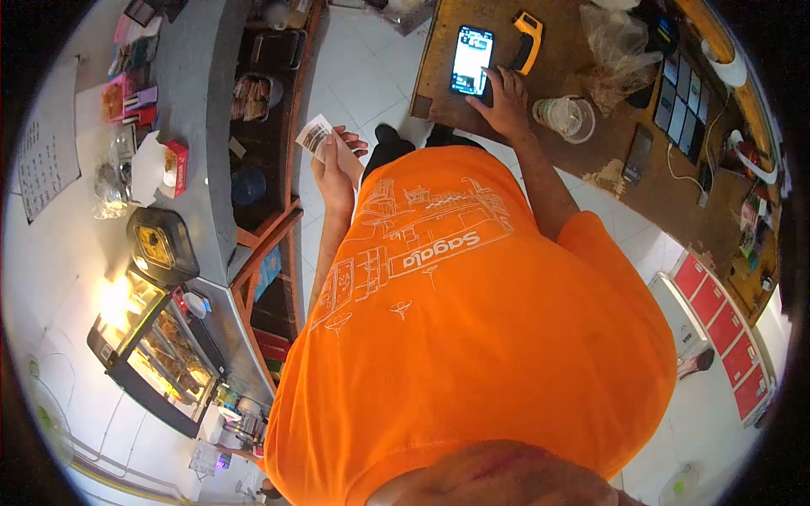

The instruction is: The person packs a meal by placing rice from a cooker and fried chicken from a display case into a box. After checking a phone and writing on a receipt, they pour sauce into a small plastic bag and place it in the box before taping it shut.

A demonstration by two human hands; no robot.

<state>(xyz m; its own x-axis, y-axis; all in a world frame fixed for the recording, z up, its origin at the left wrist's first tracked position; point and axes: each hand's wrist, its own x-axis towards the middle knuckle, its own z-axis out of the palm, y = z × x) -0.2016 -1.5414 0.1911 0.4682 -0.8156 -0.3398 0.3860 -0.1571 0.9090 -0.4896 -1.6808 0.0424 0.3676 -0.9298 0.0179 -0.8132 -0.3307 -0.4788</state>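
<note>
A white slip of paper (313, 137) with dark print is pinched between the thumb and fingers of my left hand (337, 167), beside the counter shelves. My right hand (508, 108) is over the wooden table (472, 118), fingers apart, touching the lower right part of a phone (470, 61) with a lit screen. That phone lies flat near the table's left edge. Just right of it is a yellow and black handheld device (529, 42). A clear plastic cup (564, 117) lies right of my right hand.
Plastic bags (612, 51), a dark phone-like object (638, 153) and a tablet-like panel (682, 101) with a cable are on the table's right part. At left, a grey counter (198, 110) bears a red and white box (175, 167) and a lit food display case (169, 354).
</note>
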